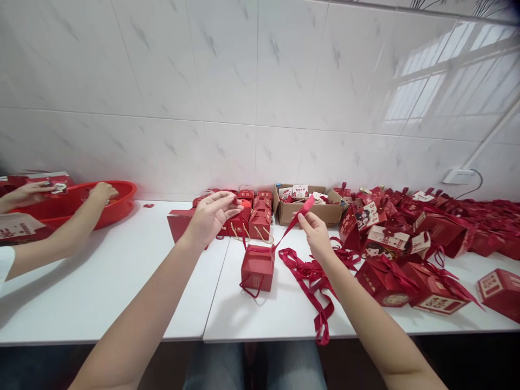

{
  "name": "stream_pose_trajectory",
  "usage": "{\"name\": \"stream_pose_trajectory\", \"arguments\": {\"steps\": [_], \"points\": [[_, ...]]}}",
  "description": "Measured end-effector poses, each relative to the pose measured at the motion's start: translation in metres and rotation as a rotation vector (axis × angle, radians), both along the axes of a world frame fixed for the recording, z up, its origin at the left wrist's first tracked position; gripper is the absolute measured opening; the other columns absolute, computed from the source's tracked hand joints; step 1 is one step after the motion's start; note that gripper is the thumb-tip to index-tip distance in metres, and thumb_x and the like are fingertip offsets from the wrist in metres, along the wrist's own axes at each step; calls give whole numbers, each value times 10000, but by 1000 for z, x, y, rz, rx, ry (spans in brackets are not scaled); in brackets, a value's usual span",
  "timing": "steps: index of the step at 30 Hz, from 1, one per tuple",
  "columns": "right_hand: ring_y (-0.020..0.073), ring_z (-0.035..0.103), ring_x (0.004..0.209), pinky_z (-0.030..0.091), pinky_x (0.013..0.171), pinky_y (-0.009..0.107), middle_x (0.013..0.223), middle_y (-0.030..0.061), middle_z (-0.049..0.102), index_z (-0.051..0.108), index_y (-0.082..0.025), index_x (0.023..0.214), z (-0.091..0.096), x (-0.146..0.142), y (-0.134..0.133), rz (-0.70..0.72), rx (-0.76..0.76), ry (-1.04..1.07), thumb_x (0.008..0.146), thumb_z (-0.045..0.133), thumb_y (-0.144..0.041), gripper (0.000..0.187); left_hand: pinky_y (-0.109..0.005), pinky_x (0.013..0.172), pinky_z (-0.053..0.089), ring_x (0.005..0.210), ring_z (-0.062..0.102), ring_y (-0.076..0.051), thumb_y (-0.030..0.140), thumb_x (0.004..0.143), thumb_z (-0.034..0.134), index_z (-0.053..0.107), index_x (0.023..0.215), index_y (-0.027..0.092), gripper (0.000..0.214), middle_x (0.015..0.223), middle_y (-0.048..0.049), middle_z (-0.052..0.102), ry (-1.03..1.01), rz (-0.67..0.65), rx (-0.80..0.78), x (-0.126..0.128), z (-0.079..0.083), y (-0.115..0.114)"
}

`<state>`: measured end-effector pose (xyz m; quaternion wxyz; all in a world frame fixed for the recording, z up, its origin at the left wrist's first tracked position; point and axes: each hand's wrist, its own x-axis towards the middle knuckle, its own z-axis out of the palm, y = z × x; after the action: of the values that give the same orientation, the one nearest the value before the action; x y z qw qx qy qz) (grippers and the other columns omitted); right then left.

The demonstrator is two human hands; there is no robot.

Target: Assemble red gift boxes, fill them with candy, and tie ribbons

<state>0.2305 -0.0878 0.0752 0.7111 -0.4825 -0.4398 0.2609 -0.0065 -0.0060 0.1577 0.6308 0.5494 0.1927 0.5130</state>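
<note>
A small red gift box (257, 267) stands on the white table (122, 281) in front of me. A red ribbon (293, 221) runs up from the box to my right hand (314, 233), which pinches its upper end. My left hand (211, 216) hovers above and left of the box with fingertips pressed together; what it holds, if anything, is too small to make out. A heap of loose red ribbons (312, 276) lies just right of the box, under my right forearm.
Finished red boxes (249, 216) stand in rows at the back. An open cardboard carton (284, 208) holds cards. Many beribboned red boxes (406, 260) cover the right side. At the left, another person's hands (101, 192) reach into a red basin (122, 208).
</note>
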Motion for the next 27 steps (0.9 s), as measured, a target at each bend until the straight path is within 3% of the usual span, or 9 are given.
{"name": "stream_pose_trajectory", "arguments": {"steps": [5,9,12,15,18,27], "points": [[194,628,885,474,804,328,915,46,710,694,-190,922,15,-9,9,65,18,-38,685,700,-520,406,-286,793,536,765,657,-148,163,572,775,643,757,119,232,761,-30,666,74,23,59,9,4,-8],[200,646,863,487,805,338,853,42,718,697,-191,873,24,-13,15,96,20,-51,682,696,-533,392,-248,628,518,629,628,-118,208,563,819,624,754,131,283,745,-22,670,140,96,111,14,7,-8],[191,649,856,491,826,338,847,37,720,689,-192,842,31,-17,18,109,34,-63,678,721,-498,348,-217,559,481,588,597,-99,221,563,827,643,855,160,351,752,-6,681,163,161,146,17,9,-6],[174,649,862,503,843,355,892,45,713,676,-170,884,35,-21,20,125,53,-81,751,704,-427,290,-242,637,509,700,643,-139,256,587,823,668,933,162,391,803,-34,710,179,207,165,18,10,-6],[160,645,869,519,836,374,938,46,687,651,-132,929,37,-25,20,139,55,-101,836,659,-329,218,-282,707,525,795,664,-180,321,603,822,686,870,137,352,884,-82,726,181,246,175,17,10,-9],[158,633,880,536,794,359,992,48,646,617,-123,998,39,-28,15,105,17,-95,899,589,-296,202,-323,763,533,815,681,-202,360,574,844,681,865,128,407,894,-97,733,159,260,179,12,11,-18]]}}
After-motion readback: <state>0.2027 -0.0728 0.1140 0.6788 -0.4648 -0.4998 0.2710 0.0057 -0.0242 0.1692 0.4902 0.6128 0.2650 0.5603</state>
